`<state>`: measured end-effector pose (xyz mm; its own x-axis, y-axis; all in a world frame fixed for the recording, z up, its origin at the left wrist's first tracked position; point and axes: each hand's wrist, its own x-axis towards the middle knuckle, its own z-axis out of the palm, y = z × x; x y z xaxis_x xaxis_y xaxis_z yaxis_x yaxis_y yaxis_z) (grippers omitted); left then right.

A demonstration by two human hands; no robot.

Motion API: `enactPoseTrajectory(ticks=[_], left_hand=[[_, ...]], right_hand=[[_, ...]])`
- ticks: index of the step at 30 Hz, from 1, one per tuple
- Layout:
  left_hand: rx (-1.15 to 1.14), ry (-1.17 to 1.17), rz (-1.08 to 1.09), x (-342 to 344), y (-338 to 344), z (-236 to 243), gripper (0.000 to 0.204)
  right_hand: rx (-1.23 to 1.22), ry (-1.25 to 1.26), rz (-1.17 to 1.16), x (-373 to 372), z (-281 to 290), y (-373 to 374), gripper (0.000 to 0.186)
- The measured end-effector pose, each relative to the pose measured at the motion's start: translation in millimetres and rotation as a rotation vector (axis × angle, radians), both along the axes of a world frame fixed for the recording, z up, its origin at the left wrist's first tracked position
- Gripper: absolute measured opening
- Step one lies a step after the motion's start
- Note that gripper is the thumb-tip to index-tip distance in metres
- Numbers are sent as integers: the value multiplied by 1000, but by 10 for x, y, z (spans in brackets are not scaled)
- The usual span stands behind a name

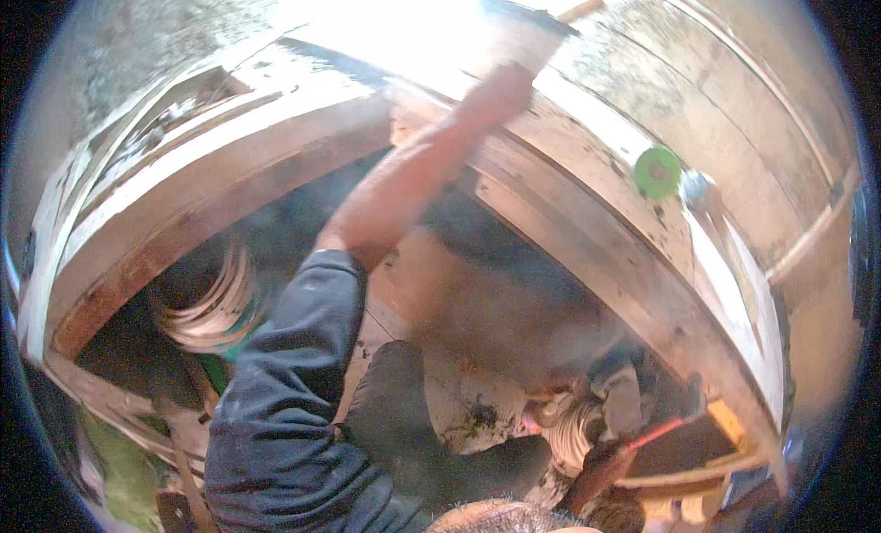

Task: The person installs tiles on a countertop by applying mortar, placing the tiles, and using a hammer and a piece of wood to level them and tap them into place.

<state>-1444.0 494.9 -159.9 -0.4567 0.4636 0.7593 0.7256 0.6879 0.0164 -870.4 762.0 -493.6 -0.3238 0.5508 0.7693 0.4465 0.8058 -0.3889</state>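
Observation:
My left arm, in a dark sleeve, reaches up across the corner of the wooden bench frame [569,202]. My left hand [518,48] is over the bright surface at the top, blurred and washed out by glare. Its fingers seem closed around a dark-edged object [532,15] whose kind I cannot make out. I cannot pick out my right hand anywhere. To the right, on the bench ledge, sits a round green disc [657,172], with a small whitish rounded object [699,190] beside it.
Beneath the left beam are stacked pale curved rings [216,303]. A pale ribbed coil [574,432] lies at lower right, near a thin red strip [661,432] and a yellow block [730,425]. A long wooden beam [211,179] runs along the left.

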Motion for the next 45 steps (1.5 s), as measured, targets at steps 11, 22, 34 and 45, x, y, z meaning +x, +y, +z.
enactPoseTrajectory(ticks=[11, 22, 34, 45], left_hand=[[-134, -13, -94, -655, -1247, -291, 34], [-385, 359, 60, -1560, -1693, 150, 32], [114, 46, -700, 2028, 227, 656, 43], [-409, 604, -568, 4187, 2383, -174, 75]], right_hand=[[-469, 479, 133, 130, 338, -744, 43], [-588, 654, 188, 411, 109, -737, 34], [-625, 808, 33, 478, 380, -254, 34], [-1014, 1540, 756, 528, 1327, 550, 38]])
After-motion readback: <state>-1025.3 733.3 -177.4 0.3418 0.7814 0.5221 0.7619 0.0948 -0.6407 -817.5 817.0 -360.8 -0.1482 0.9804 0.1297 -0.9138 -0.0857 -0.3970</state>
